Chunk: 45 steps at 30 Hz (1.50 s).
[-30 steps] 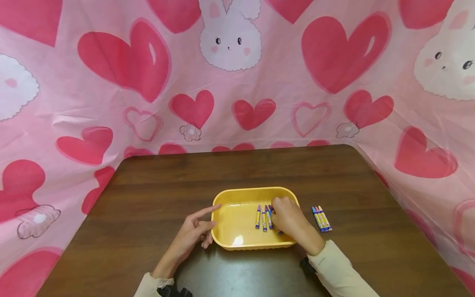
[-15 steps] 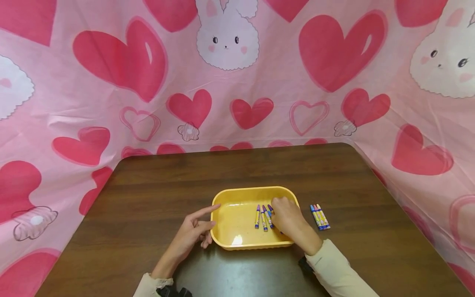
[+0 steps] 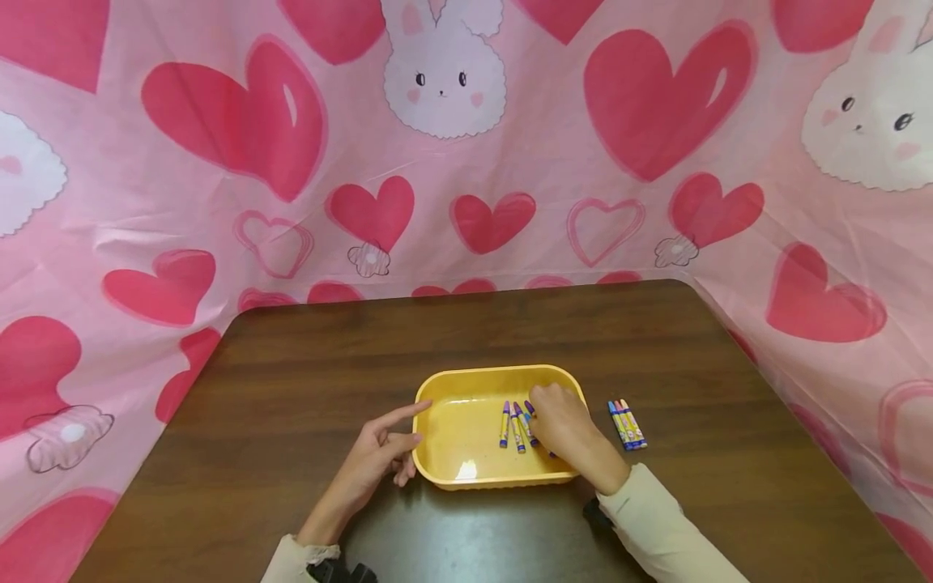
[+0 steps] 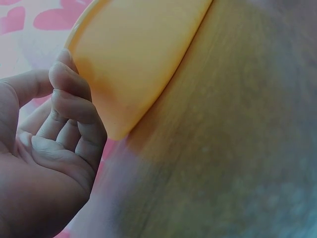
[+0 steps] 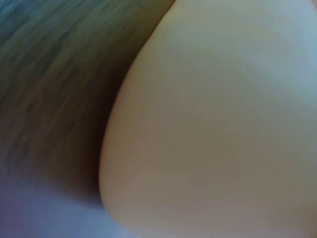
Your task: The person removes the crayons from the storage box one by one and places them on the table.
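Note:
A yellow plastic tray (image 3: 466, 484) stands on the table, with several crayons (image 3: 504, 425) in its right half. My left hand (image 3: 379, 449) is at the tray's left end, index finger stretched across the rim and thumb tip against it. In the left wrist view, the other fingers of this left hand (image 4: 64, 129) bend loosely outside the tray's wall (image 4: 133, 59). Inside the tray my right hand (image 3: 568, 425) reaches down over the crayons with bent fingers. Its fingertips are hidden, so a grip cannot be made out. The right wrist view holds mostly the tray's outer wall (image 5: 208, 129).
Right of the tray, several crayons (image 3: 628, 425) lie side by side on the dark wooden table (image 3: 328, 356). A pink cloth (image 3: 437, 162) with hearts and rabbits hangs behind and around the table.
Under my right hand, the crayons in the tray have shifted, and one now lies more slanted. Both hands stay in nearly the same places. The head view has turned slightly.

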### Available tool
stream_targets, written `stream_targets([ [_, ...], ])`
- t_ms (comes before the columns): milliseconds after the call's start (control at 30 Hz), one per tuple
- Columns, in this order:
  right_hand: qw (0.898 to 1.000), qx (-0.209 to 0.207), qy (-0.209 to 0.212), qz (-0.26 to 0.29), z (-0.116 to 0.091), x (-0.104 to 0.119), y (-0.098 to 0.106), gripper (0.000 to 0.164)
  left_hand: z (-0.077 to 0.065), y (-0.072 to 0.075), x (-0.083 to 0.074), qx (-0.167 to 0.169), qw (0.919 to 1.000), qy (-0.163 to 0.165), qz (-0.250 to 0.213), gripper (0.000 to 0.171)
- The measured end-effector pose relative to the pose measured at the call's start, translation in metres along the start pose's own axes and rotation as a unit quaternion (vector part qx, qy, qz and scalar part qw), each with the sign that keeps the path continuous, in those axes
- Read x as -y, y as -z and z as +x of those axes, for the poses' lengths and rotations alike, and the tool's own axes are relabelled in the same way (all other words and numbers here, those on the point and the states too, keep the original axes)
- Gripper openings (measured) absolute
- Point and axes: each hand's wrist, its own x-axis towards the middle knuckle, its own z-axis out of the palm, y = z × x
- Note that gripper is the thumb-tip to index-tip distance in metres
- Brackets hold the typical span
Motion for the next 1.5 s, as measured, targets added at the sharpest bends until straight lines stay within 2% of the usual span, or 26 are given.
stream_targets([
  [233, 1.0, 0.001, -0.014, 0.004, -0.001, -0.003, 0.01, 0.027, 0.004, -0.001, 0.003, -0.003, 0.9999, 0.012, -0.006, 0.056],
  [433, 0.999, -0.016, -0.027, 0.028, -0.008, -0.005, 0.02, 0.035, 0.002, -0.001, 0.005, -0.01, 0.9997, 0.019, -0.007, 0.057],
  [667, 0.996, -0.043, -0.029, 0.073, -0.022, -0.007, 0.03, 0.011, -0.001, 0.001, 0.004, -0.015, 0.9997, 0.017, -0.007, 0.056],
  [833, 0.992, -0.064, -0.025, 0.108, -0.032, -0.013, 0.044, 0.007, -0.002, 0.001, 0.002, -0.017, 0.9997, 0.018, -0.006, 0.055],
  [1067, 0.986, -0.11, -0.007, 0.123, -0.045, -0.037, 0.069, 0.003, -0.002, 0.002, 0.0, -0.014, 0.9999, 0.009, -0.004, 0.055],
  [1267, 0.985, -0.118, -0.043, 0.122, -0.054, -0.064, 0.083, 0.003, -0.001, 0.001, 0.0, -0.005, 1.0, 0.001, -0.007, 0.054],
  [1500, 0.982, -0.121, -0.083, 0.12, -0.058, -0.095, 0.082, 0.007, 0.001, -0.001, -0.001, -0.001, 0.9999, -0.003, -0.011, 0.053],
])
